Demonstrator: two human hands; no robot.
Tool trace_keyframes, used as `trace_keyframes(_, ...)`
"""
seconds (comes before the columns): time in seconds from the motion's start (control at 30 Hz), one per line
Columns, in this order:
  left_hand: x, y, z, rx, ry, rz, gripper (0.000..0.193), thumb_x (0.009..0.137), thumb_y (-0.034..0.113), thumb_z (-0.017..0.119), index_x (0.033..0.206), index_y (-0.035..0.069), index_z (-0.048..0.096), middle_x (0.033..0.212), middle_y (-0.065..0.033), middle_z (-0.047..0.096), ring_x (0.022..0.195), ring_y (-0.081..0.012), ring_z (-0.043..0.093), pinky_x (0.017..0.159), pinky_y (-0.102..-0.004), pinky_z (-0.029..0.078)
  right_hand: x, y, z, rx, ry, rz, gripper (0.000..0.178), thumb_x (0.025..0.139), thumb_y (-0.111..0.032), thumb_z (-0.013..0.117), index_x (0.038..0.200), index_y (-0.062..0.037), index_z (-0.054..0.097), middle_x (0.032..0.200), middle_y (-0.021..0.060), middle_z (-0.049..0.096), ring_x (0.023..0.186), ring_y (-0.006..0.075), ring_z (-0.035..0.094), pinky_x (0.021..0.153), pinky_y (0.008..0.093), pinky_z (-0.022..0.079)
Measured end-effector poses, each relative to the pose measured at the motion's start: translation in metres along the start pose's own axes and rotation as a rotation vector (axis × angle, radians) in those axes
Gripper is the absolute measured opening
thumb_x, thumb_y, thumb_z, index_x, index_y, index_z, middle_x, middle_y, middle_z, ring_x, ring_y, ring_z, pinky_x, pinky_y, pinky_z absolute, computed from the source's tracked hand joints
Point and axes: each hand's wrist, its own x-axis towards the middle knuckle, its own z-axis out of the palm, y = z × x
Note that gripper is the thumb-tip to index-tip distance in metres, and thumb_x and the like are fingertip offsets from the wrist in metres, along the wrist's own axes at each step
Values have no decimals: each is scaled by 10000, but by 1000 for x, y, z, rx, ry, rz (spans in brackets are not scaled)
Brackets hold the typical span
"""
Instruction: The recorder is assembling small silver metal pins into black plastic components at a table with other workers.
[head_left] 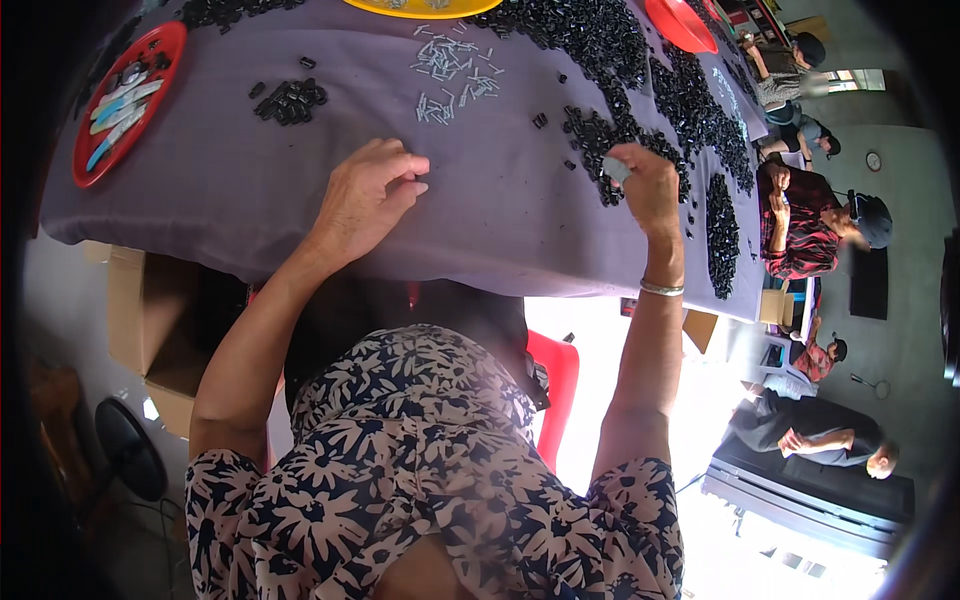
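Note:
My left hand (372, 192) hovers over the near part of the purple-grey cloth (480, 200), its fingers curled and thumb near the forefinger. Whatever lies in that pinch, if anything, is too small to make out. Farther right, my right hand (650, 188) is closed on a small pale grey-blue piece (617, 170) at the fingertips; its kind is unclear. Loose small black parts (590, 135) lie right beside and beneath this hand. Beyond my left hand are a little heap of black parts (290, 102) and a scatter of short clear pins (443, 60).
A red tray (80, 165) with several light-handled tools stands at the left. A yellow tray (420, 12) and a red dish (682, 25) sit at the far side. Black parts spread along the right. Other people, one in a red checked shirt (800, 235), are at the right.

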Motion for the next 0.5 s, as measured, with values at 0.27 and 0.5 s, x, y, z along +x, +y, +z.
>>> trace_keyframes(0.27, -1, -1, 4, 10, 18, 59, 160, 787, 16, 682, 942, 21, 645, 777, -44, 556, 756, -185, 545, 645, -307, 457, 8, -15, 48, -76, -23, -137, 169, 774, -20, 667, 926, -79, 710, 779, 101, 712, 669, 180, 676, 631, 296, 514)
trace_keyframes(0.5, -4, -1, 2, 8, 21, 30, 159, 784, 7, 681, 938, 18, 644, 773, -54, 551, 738, -194, 547, 653, -312, 454, 20, -5, 4, 153, -1, 40, 150, 823, -17, 639, 956, -41, 704, 771, 22, 682, 664, 96, 616, 574, 250, 469)
